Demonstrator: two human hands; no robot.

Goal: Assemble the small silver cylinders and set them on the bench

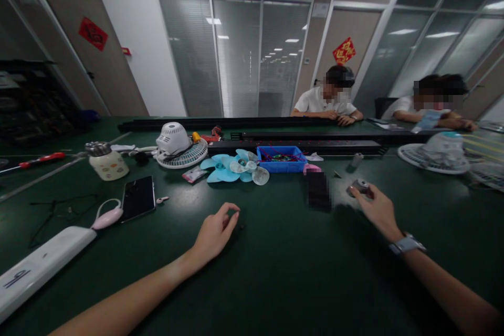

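My right hand, with a watch on its wrist, grips a small grey metal motor between thumb and fingers above the table. Just behind it a second metal cylinder stands on the tabletop. My left hand hovers over the middle of the table. Its fingers are loosely curled, the thumb a little apart from the index finger, and nothing shows between them. A tiny dark piece lies beside the left fingertips. Ahead of that hand are light-blue fan blades and a translucent fan blade.
A blue bin of wires stands at centre, with black rails behind. Fan parts sit left and more fan parts right. A jar, a phone and a white power strip lie left. People sit across.
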